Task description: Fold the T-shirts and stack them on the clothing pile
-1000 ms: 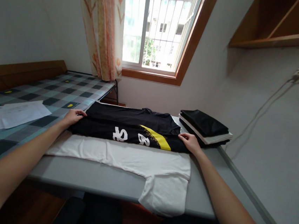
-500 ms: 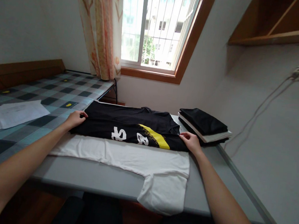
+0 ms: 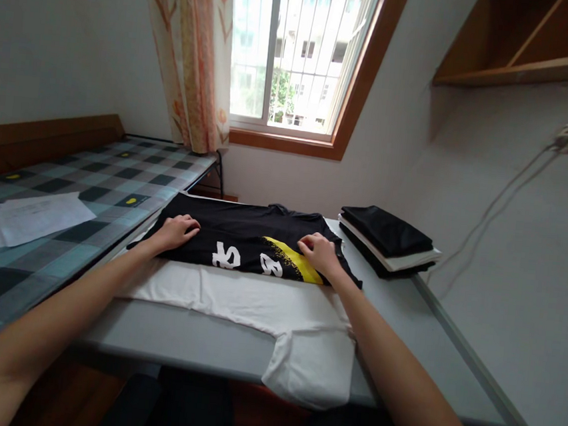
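A black shirt with white lettering and a yellow stripe lies folded over on the grey table. Under and in front of it is a white shirt, its short sleeve spread toward the front edge. My left hand is over the left part of the black shirt, fingers bent and drawn together. Above the yellow stripe, near the collar, is my right hand, its fingers curled with the tips together. Whether either pinches cloth is too small to tell.
A stack of folded black and white clothes sits at the table's back right. Left of the table is a bed with a checked cover and papers. Behind are a curtain and a window; a shelf hangs at upper right.
Both hands have moved inward from the black shirt's side edges, my left hand to the right and my right hand to the left. The shirt's outer corners are now uncovered.
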Tool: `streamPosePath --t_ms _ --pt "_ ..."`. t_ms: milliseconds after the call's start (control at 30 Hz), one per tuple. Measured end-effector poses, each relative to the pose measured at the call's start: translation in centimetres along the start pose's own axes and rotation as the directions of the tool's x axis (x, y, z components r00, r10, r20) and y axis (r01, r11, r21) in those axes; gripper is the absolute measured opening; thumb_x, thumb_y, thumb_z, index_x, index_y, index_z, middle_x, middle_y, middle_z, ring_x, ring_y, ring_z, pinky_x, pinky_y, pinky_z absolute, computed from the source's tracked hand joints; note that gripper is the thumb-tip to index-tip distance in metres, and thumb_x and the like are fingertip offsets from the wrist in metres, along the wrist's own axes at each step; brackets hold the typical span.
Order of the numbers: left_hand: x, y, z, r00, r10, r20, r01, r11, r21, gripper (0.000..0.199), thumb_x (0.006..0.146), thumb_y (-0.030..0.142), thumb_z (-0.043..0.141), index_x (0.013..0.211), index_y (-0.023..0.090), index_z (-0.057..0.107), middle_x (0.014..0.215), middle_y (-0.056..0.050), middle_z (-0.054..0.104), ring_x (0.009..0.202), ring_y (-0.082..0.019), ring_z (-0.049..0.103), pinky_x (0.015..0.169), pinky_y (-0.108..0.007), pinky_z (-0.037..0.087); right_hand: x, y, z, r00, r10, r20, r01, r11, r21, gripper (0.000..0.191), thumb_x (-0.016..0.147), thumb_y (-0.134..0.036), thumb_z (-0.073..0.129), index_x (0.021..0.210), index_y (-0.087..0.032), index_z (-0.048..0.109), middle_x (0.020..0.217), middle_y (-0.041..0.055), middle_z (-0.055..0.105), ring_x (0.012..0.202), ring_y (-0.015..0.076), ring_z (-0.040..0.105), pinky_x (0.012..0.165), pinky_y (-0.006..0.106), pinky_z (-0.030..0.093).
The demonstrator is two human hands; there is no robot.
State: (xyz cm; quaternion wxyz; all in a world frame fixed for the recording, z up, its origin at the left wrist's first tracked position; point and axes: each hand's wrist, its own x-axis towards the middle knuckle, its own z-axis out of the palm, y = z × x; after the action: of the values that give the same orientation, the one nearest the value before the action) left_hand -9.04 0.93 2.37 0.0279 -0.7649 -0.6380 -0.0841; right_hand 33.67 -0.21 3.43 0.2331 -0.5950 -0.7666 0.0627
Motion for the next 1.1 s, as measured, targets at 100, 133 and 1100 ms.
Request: streamPosePath --t_ms 100,133,1100 --pt "0.6 1.1 0.4 0.999 0.041 -0.002 -0.041 0.999 -0.032 0.037 0.09 0.045 0.042 0.104 0.024 0.069 0.107 -0.009 0.065 0.103 -0.027 0.059 0.086 -0.038 0.041 0.9 -3.3 2.2 0.997 0.039 0.064 -0.038 0.999 -0.005 0.034 0.094 -0.045 0.047 0.101 -0.022 0.072 0.105 0.0088 0.065 0.096 0.0222 0.059 0.083 0.034 0.038" --pt "0.7 1.1 0.5 1.0 0.027 -0.009 -0.028 0.999 -0.031 0.036 0.09 0.046 0.044 0.102 0.023 0.069 0.105 -0.009 0.065 0.102 -0.027 0.059 0.086 -0.038 0.041 1.0 -4.1 2.7 0.995 0.065 0.075 -0.063 0.998 -0.024 0.036 0.095 -0.047 0.046 0.103 -0.022 0.071 0.107 0.0098 0.065 0.098 0.0232 0.058 0.084 0.035 0.038" --pt "-3.9 6.0 2.4 0.978 0.203 0.046 -0.199 0.977 -0.08 0.057 0.094 0.058 0.035 0.147 0.036 0.04 0.156 -0.001 0.035 0.146 -0.026 0.026 0.117 -0.048 0.015 -4.9 0.7 2.0 0.953 -0.251 0.172 0.278 0.948 -0.156 0.061 0.099 -0.053 0.031 0.148 -0.018 0.04 0.154 0.0134 0.037 0.144 0.0263 0.028 0.115 0.045 0.021"
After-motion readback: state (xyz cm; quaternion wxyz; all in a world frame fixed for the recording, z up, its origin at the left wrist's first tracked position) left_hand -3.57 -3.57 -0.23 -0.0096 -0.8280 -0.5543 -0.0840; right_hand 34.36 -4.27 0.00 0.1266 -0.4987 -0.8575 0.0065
